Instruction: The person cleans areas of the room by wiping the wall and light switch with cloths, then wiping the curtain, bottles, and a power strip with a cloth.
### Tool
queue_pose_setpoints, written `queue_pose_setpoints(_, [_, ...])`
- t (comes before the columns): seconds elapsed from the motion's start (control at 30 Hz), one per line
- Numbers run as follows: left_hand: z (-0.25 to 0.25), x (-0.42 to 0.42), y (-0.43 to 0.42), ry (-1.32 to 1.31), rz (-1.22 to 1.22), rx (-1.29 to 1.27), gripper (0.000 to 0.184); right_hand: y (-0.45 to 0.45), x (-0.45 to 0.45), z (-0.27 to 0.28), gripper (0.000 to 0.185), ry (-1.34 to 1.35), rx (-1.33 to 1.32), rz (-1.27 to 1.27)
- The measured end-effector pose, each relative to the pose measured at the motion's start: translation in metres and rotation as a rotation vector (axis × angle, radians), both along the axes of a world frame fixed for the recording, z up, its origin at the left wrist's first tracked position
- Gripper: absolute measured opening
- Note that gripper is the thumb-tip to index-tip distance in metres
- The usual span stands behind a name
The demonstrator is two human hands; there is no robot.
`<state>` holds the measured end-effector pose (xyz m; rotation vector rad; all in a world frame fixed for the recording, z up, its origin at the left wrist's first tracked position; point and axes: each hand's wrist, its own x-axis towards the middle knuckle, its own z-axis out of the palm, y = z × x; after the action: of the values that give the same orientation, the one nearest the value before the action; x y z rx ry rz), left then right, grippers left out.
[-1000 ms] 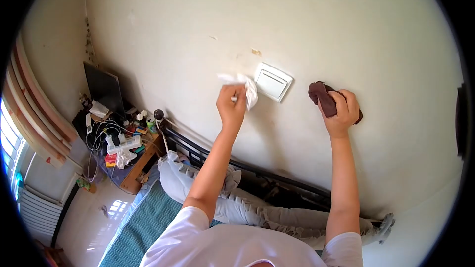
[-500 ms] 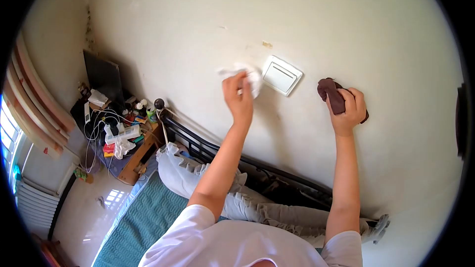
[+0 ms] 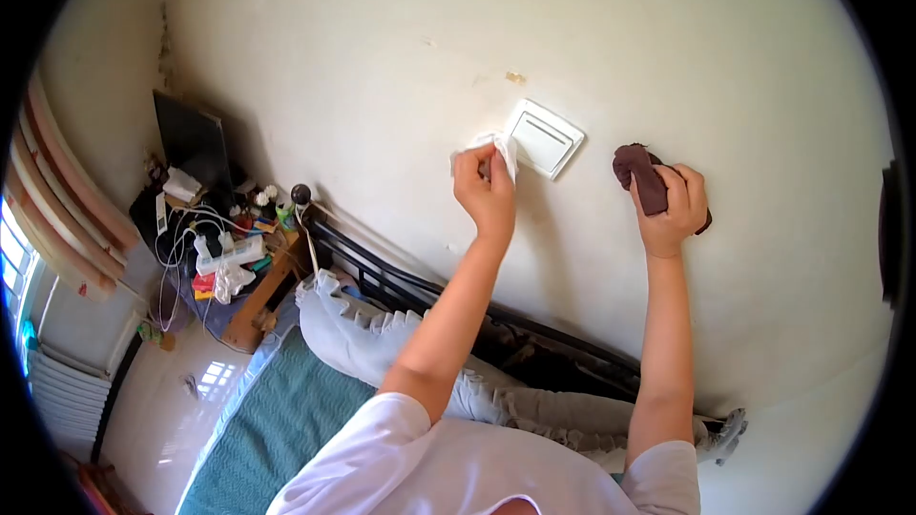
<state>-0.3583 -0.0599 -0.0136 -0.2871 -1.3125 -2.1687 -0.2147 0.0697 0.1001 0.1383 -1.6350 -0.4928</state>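
Note:
A white wall switch [image 3: 545, 140] with one wide rocker is mounted on the pale wall. Just left of it, my left hand [image 3: 485, 193] is closed on a crumpled white tissue [image 3: 507, 146], whose edge reaches the left side of the switch frame. Right of the switch, my right hand [image 3: 675, 213] grips a bunched dark brown cloth [image 3: 641, 177] close to the wall; I cannot tell how firmly it touches. Part of the cloth is hidden behind the fingers.
Below the wall stand a black metal headboard [image 3: 382, 272], grey ruffled pillows [image 3: 358, 329] and a bed with a green quilted cover [image 3: 286, 410]. At the left, a cluttered desk holds a dark monitor [image 3: 194, 141], a white power strip [image 3: 231, 255] and cables. A striped curtain [image 3: 72, 200] hangs by the window.
My left hand has moved right with the white tissue, from beside the switch to its left edge. My right hand and the brown cloth are nearly where they were.

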Motion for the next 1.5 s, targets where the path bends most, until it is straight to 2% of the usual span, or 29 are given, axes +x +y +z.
queue_pose_setpoints(0.07, [-0.014,0.018,0.011,0.027,-0.088,-0.119,0.007,0.0,0.0,-0.001,0.029,0.004,0.005,-0.012])
queue_pose_setpoints(0.13, [-0.015,0.051,0.022,0.149,-0.215,-0.082,0.009,-0.003,-0.001,-0.002,0.029,0.014,-0.002,-0.013])
queue_pose_setpoints(0.2, [-0.019,0.051,0.025,0.159,-0.164,-0.024,0.007,-0.004,0.003,0.0,0.03,-0.015,0.0,-0.008])
queue_pose_setpoints(0.27, [-0.014,0.04,0.01,-0.051,-0.078,-0.003,0.008,-0.001,0.002,0.005,0.03,-0.019,0.007,-0.006])
queue_pose_setpoints(0.3, [-0.012,0.029,0.006,-0.044,-0.011,0.008,0.007,0.0,0.0,0.004,0.03,-0.01,0.014,0.005])
queue_pose_setpoints(0.43, [-0.009,0.031,0.018,0.076,-0.027,0.002,0.007,0.001,0.001,0.0,0.031,-0.006,0.011,0.007])
queue_pose_setpoints(0.5, [-0.018,0.044,0.007,0.389,-0.214,-0.36,0.01,-0.003,0.001,0.0,0.03,-0.005,0.0,0.011])
queue_pose_setpoints(0.53, [-0.016,0.052,0.005,0.361,-0.223,-0.253,0.012,-0.002,0.002,-0.002,0.03,-0.008,0.002,0.014])
queue_pose_setpoints(0.63, [0.009,0.035,-0.014,0.364,0.047,-0.149,0.014,0.001,0.001,0.0,0.027,-0.015,-0.016,0.013])
queue_pose_setpoints(0.73, [0.04,0.01,-0.022,0.418,0.124,-0.284,0.022,-0.002,-0.001,-0.001,0.027,0.004,-0.026,0.014])
queue_pose_setpoints(0.77, [0.036,0.01,-0.023,0.359,-0.023,-0.342,0.024,-0.001,0.0,-0.002,0.027,0.005,-0.025,0.016])
queue_pose_setpoints(0.8, [0.025,0.009,-0.023,0.361,-0.021,-0.339,0.024,0.001,0.002,-0.002,0.027,-0.01,-0.013,0.01])
queue_pose_setpoints(0.87, [-0.004,0.004,-0.024,0.267,0.011,-0.491,0.023,0.002,0.002,0.002,0.027,-0.008,0.0,0.003])
queue_pose_setpoints(0.9, [-0.01,0.007,-0.028,0.164,-0.001,-0.476,0.023,0.0,0.003,0.0,0.027,-0.008,0.006,0.001])
queue_pose_setpoints(0.93, [-0.009,0.005,-0.026,0.169,0.001,-0.473,0.023,-0.001,0.002,0.002,0.027,-0.004,0.02,0.002])
queue_pose_setpoints(1.0, [-0.004,0.003,-0.024,0.276,0.111,-0.287,0.024,0.0,0.0,0.002,0.027,-0.003,0.013,0.008])
queue_pose_setpoints(1.07, [0.028,0.007,-0.024,0.431,0.109,-0.298,0.023,0.001,0.002,-0.002,0.027,-0.012,-0.004,0.009])
queue_pose_setpoints(1.13, [0.048,0.001,-0.029,0.385,0.065,-0.441,0.021,0.002,0.002,-0.001,0.026,-0.016,-0.008,0.009])
queue_pose_setpoints(1.17, [0.043,-0.009,-0.029,0.322,0.158,-0.431,0.02,0.003,0.003,-0.001,0.026,-0.014,-0.005,0.01])
queue_pose_setpoints(1.2, [0.033,-0.024,-0.029,0.264,0.253,-0.416,0.019,0.004,0.003,0.0,0.025,-0.02,0.008,0.008])
queue_pose_setpoints(1.23, [0.024,-0.031,-0.033,0.121,0.228,-0.351,0.02,0.005,0.003,0.0,0.025,-0.022,0.016,0.002])
queue_pose_setpoints(1.33, [0.019,-0.019,-0.039,0.077,0.082,-0.187,0.024,0.003,0.003,-0.001,0.024,-0.006,0.008,-0.009])
queue_pose_setpoints(1.4, [0.032,-0.013,-0.033,0.356,0.246,-0.261,0.025,0.001,0.003,-0.001,0.024,-0.01,0.004,-0.015])
queue_pose_setpoints(1.5, [0.041,-0.005,-0.031,0.65,0.199,-0.524,0.02,0.002,0.004,-0.001,0.023,-0.017,0.002,-0.014])
